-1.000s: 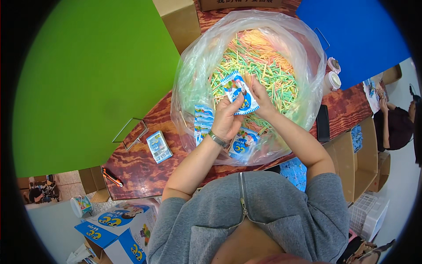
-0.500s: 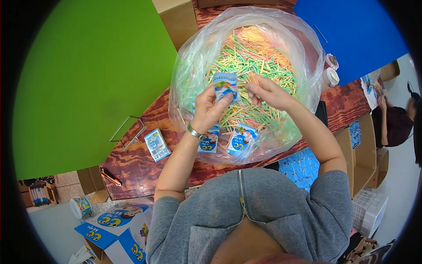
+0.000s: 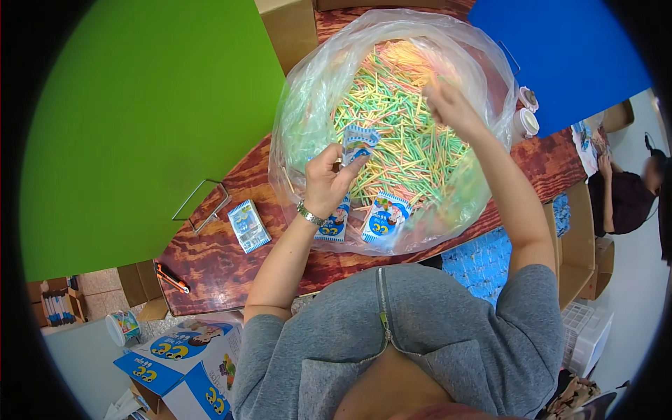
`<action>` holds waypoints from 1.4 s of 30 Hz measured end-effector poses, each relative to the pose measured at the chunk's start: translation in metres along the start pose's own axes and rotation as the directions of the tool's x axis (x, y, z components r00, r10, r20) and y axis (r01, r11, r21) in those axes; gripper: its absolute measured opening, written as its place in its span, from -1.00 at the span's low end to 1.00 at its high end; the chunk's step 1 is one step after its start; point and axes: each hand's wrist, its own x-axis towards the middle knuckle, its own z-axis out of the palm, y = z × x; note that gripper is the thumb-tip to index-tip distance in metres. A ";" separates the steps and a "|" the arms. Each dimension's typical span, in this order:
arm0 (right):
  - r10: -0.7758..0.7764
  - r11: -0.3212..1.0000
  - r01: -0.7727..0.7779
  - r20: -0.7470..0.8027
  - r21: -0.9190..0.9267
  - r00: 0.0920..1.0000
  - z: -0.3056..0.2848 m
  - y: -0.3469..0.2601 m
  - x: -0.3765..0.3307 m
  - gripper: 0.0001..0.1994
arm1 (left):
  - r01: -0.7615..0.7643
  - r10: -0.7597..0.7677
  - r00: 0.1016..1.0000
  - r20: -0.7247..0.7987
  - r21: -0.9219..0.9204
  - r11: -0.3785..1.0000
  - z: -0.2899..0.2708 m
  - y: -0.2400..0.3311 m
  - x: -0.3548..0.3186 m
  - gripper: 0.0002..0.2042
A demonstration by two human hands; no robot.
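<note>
Hands now apart. Left hand [image 3: 327, 178] clamps packet [image 3: 358, 143], raised over near-left part of bag [image 3: 308, 105]. Right hand [image 3: 448, 106] moved far right into sticks [image 3: 399, 133], fingers together, probably pinching some; blurred. Filling step under way.

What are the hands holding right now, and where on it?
Left hand pinches a small blue-and-white packet by its lower edge. Right hand is down among the coloured sticks; whether it grips any is unclear.
</note>
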 end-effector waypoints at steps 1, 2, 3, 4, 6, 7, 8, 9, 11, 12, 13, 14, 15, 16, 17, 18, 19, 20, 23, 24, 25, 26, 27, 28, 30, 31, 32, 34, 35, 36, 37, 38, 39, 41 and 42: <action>-0.049 0.959 0.022 -0.087 -0.283 0.995 -0.020 0.016 0.016 -0.61 | -0.018 0.018 1.000 -0.013 0.004 1.000 0.003 -0.005 0.000 -0.79; -0.118 0.839 0.017 -0.152 -0.544 0.981 -0.029 0.030 0.029 -0.58 | -0.034 0.034 0.999 -0.028 0.010 0.999 0.005 -0.008 0.000 -0.74; -0.117 0.838 0.012 -0.157 -0.546 0.981 -0.030 0.038 0.038 -0.58 | -0.036 0.036 0.999 -0.024 0.005 0.999 0.008 -0.004 0.001 -0.74; -0.021 0.717 -0.106 -0.174 -0.688 0.985 -0.027 0.045 0.047 -0.57 | -0.073 0.073 0.997 -0.015 0.019 0.997 0.013 0.002 0.001 -0.75; 0.063 0.555 -0.205 -0.206 -0.806 0.977 -0.017 0.041 0.057 -0.56 | -0.116 0.116 0.993 -0.015 0.031 0.993 0.016 0.010 0.001 -0.75; 0.157 0.523 -0.264 -0.213 -0.810 0.964 -0.007 0.038 0.061 -0.56 | -0.123 0.124 0.992 -0.007 0.054 0.991 0.015 0.012 0.000 -0.75; 0.250 0.486 -0.320 -0.222 -0.813 0.943 0.000 0.036 0.062 -0.55 | -0.131 0.131 0.991 0.001 0.077 0.988 0.014 0.013 -0.001 -0.75; 0.148 0.512 -0.238 -0.188 -0.825 0.971 0.003 0.034 0.058 -0.53 | -0.118 0.118 0.993 0.007 0.070 0.991 0.013 0.011 -0.002 -0.74; 0.156 0.492 -0.236 -0.181 -0.838 0.971 0.006 0.030 0.059 -0.53 | -0.114 0.114 0.993 -0.002 0.065 0.991 0.012 0.014 -0.003 -0.75; 0.165 0.472 -0.235 -0.177 -0.850 0.970 0.008 0.028 0.060 -0.53 | -0.110 0.111 0.994 -0.009 0.059 0.992 0.011 0.015 -0.003 -0.76; 0.164 0.472 -0.233 -0.175 -0.850 0.971 0.009 0.027 0.062 -0.53 | -0.110 0.111 0.994 -0.011 0.060 0.992 0.011 0.013 -0.004 -0.76; 0.225 0.437 -0.257 -0.173 -0.862 0.959 0.009 0.025 0.065 -0.59 | -0.096 0.097 0.995 -0.008 0.076 0.992 0.010 0.009 -0.005 -0.77; 0.284 0.399 -0.279 -0.171 -0.873 0.943 0.009 0.024 0.067 -0.61 | -0.082 0.083 0.997 -0.007 0.092 0.992 0.010 0.007 -0.006 -0.79; 0.281 0.398 -0.273 -0.167 -0.876 0.945 0.010 0.024 0.067 -0.61 | -0.081 0.083 0.996 -0.013 0.093 0.992 0.010 0.008 -0.007 -0.79; 0.236 0.433 -0.324 -0.242 -0.841 0.941 0.009 0.026 0.063 -0.62 | -0.052 0.053 0.998 -0.020 0.073 0.996 0.011 0.010 -0.008 -0.81; 0.193 0.470 -0.371 -0.318 -0.801 0.928 0.007 0.026 0.060 -0.63 | -0.023 0.024 0.999 -0.025 0.052 0.998 0.011 0.011 -0.008 -0.82; 0.190 0.467 -0.371 -0.318 -0.803 0.929 -0.004 0.028 0.056 -0.63 | -0.025 0.026 0.999 -0.027 0.050 0.998 0.011 0.009 -0.008 -0.82; 0.036 0.504 -0.188 -0.197 -0.843 0.980 -0.017 0.028 0.052 -0.65 | -0.002 0.003 1.000 -0.016 0.041 0.999 0.009 0.005 -0.009 -0.84; -0.099 0.792 0.110 0.050 -0.601 0.994 -0.014 -0.006 0.029 -0.72 | 0.046 -0.045 0.999 -0.024 0.059 0.997 0.004 0.001 -0.012 -0.85; -0.112 0.957 0.147 0.149 -0.249 0.983 -0.010 -0.030 0.014 -0.75 | 0.061 -0.059 0.998 -0.026 0.081 0.995 0.003 0.001 -0.012 -0.84; -0.110 0.957 0.147 0.157 -0.248 0.981 -0.008 -0.050 0.004 -0.75 | 0.066 -0.064 0.997 -0.032 0.082 0.994 0.004 0.006 -0.011 -0.84; -0.031 0.962 0.105 0.279 -0.252 0.960 -0.007 -0.069 -0.005 -0.76 | 0.031 -0.026 0.998 -0.063 0.078 0.997 0.008 0.012 -0.008 -0.82; 0.047 0.963 0.064 0.398 -0.260 0.916 -0.005 -0.084 -0.012 -0.77 | -0.004 0.011 0.995 -0.094 0.077 0.997 0.011 0.014 -0.006 -0.79; 0.047 0.964 0.067 0.411 -0.258 0.911 -0.001 -0.096 -0.019 -0.77 | 0.004 0.005 0.994 -0.105 0.082 0.997 0.012 0.013 -0.005 -0.79; -0.053 0.869 0.283 0.494 -0.405 0.868 0.007 -0.114 -0.029 -0.77 | -0.079 0.109 0.988 -0.112 0.246 0.966 0.012 0.008 -0.003 -0.75; -0.074 0.818 0.358 0.536 -0.450 0.841 0.012 -0.123 -0.031 -0.77 | -0.089 0.120 0.987 -0.102 0.266 0.960 0.012 0.009 -0.002 -0.73; -0.074 0.818 0.361 0.540 -0.448 0.838 0.017 -0.129 -0.032 -0.77 | -0.086 0.118 0.987 -0.106 0.268 0.960 0.011 0.013 -0.002 -0.73; -0.011 0.703 0.408 0.564 -0.583 0.826 0.028 -0.140 -0.034 -0.74 | -0.166 0.220 0.971 -0.095 0.394 0.904 0.008 0.023 -0.002 -0.74; -0.028 0.691 0.412 0.548 -0.594 0.836 0.033 -0.139 -0.035 -0.76 | -0.164 0.220 0.971 -0.099 0.396 0.904 0.008 0.022 -0.002 -0.74; -0.028 0.689 0.415 0.551 -0.594 0.834 0.036 -0.141 -0.033 -0.76 | -0.190 0.260 0.958 -0.122 0.409 0.893 0.008 0.021 -0.001 -0.76; -0.064 0.584 0.486 0.560 -0.650 0.826 0.038 -0.142 -0.032 -0.76 | -0.215 0.300 0.943 -0.143 0.423 0.880 0.007 0.021 -0.001 -0.78; -0.099 0.467 0.546 0.573 -0.696 0.814 0.040 -0.143 -0.031 -0.77 | -0.214 0.300 0.943 -0.146 0.423 0.880 0.007 0.021 -0.001 -0.78; -0.099 0.465 0.549 0.575 -0.695 0.812 0.041 -0.143 -0.030 -0.77 | -0.228 0.316 0.938 -0.144 0.431 0.873 0.006 0.021 -0.001 -0.78; -0.116 0.425 0.603 0.620 -0.676 0.776 0.042 -0.142 -0.027 -0.75 | -0.242 0.334 0.932 -0.144 0.438 0.866 0.005 0.022 0.000 -0.78; -0.116 0.422 0.604 0.621 -0.676 0.775 0.042 -0.145 -0.026 -0.75 | -0.248 0.340 0.930 -0.135 0.450 0.858 0.004 0.023 0.000 -0.79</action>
